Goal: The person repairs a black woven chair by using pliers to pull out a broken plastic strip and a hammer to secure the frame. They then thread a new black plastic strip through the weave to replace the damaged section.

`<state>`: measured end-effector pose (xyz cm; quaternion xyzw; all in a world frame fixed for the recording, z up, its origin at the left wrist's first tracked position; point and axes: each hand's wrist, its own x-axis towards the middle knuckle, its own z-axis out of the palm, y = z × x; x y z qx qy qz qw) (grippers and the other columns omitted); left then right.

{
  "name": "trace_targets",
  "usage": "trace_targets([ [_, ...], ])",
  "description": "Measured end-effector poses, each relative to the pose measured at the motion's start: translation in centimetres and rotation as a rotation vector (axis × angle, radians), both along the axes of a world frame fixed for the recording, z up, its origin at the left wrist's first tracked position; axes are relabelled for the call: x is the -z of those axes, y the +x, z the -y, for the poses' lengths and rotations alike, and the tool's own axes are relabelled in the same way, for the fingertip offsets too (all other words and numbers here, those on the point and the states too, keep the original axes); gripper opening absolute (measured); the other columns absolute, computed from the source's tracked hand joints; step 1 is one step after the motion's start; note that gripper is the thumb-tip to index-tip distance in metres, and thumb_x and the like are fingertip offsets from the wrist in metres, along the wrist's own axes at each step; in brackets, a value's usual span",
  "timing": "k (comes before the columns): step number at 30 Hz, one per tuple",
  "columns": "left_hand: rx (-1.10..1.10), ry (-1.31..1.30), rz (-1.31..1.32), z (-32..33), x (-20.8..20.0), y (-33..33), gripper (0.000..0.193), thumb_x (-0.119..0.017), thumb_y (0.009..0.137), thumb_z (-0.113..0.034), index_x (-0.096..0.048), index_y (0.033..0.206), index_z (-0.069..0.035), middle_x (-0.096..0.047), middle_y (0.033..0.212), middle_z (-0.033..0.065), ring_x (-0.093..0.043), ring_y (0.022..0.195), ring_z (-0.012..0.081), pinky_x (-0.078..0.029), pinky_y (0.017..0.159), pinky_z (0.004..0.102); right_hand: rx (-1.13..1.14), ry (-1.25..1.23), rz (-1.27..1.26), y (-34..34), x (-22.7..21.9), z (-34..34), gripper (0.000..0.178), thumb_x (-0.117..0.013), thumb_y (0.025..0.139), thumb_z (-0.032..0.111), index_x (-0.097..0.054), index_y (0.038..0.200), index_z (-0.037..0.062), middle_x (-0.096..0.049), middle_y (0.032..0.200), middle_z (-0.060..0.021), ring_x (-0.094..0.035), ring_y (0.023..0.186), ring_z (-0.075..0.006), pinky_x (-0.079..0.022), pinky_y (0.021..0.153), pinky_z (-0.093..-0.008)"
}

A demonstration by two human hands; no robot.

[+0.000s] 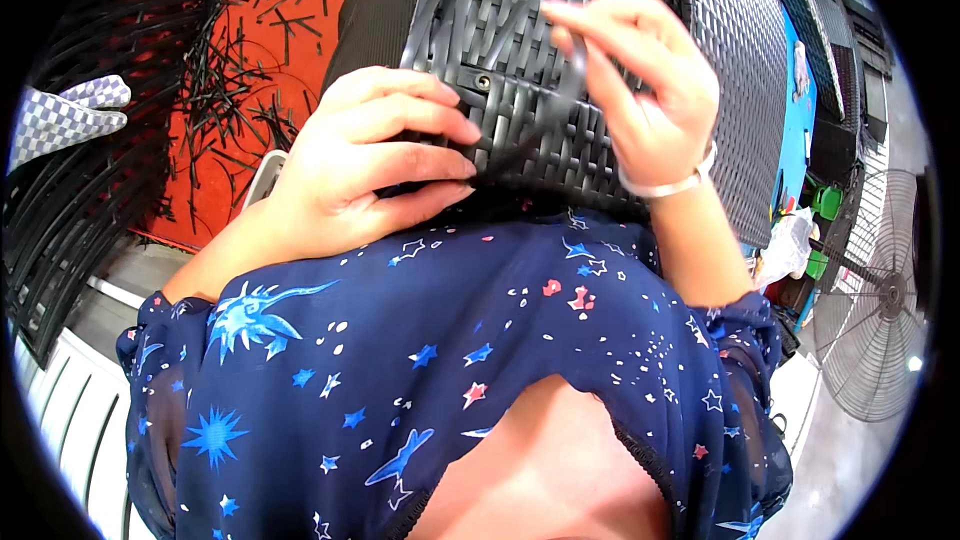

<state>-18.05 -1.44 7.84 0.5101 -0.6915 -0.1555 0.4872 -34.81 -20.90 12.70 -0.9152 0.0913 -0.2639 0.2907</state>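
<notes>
A dark grey wicker piece (520,120), woven from flat plastic strips, stands close against my front. My left hand (375,145) curls its fingers over its left edge, with the fingertips on the weave. Above the weave, my right hand (650,75) pinches a flat dark strip (577,70) between thumb and fingers. This strip hangs down toward the weave, and its lower part is blurred. Several loose strip ends (515,25) stick up from the upper left of the wicker. A small metal fitting with a hole (484,82) sits near my left fingertips.
To the left, cut strip scraps lie over a red surface (290,60). Long dark strips (110,90) hang in a thick bundle, beside a checkered cloth (75,110). A white slatted seat (80,430) is at lower left. On the right stands a large fan (880,290).
</notes>
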Motion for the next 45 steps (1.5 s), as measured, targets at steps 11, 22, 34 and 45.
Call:
trace_targets([
  [11,0.096,-0.051,-0.02,-0.3,1.0,0.7,0.024,-0.084,0.069,-0.012,-0.075,0.09,-0.006,-0.072,0.098,0.0055,-0.066,0.092,0.0258,-0.047,0.081,0.0395,0.004,0.589,-0.187,-0.5,1.8,-3.3,0.015,-0.076,0.084,0.004,-0.076,0.098,0.0006,-0.074,0.088,-0.0104,-0.071,0.077,-0.0157,-0.054,0.07,-0.0249],
  [22,0.083,-0.085,-0.033,-0.2,1.4,1.0,0.023,-0.083,0.072,-0.013,-0.074,0.092,-0.007,-0.071,0.1,0.0051,-0.066,0.095,0.0253,-0.048,0.083,0.0402,0.004,0.297,-0.185,0.8,0.8,-3.7,0.009,-0.078,0.078,0.004,-0.07,0.083,0.002,-0.07,0.077,-0.0087,-0.07,0.069,-0.0202,-0.054,0.065,-0.0283],
  [34,0.063,-0.073,-0.029,-0.4,1.4,0.9,0.022,-0.084,0.073,-0.014,-0.074,0.092,-0.009,-0.072,0.1,0.0035,-0.067,0.095,0.0239,-0.047,0.087,0.0408,-0.063,0.14,-0.242,1.2,1.4,-2.9,0.015,-0.082,0.075,0.006,-0.071,0.085,0.0033,-0.057,0.088,-0.006,-0.058,0.083,-0.0184,-0.048,0.076,-0.029],
  [45,0.071,-0.074,-0.041,-0.4,1.5,0.9,0.021,-0.084,0.072,-0.014,-0.074,0.09,-0.008,-0.072,0.098,0.0032,-0.067,0.095,0.0232,-0.047,0.087,0.0406,-0.115,0.029,-0.276,1.7,-0.6,-2.4,0.028,-0.081,0.071,0.014,-0.071,0.097,0.0074,-0.068,0.084,-0.0059,-0.066,0.075,-0.0235,-0.05,0.069,-0.0333],
])
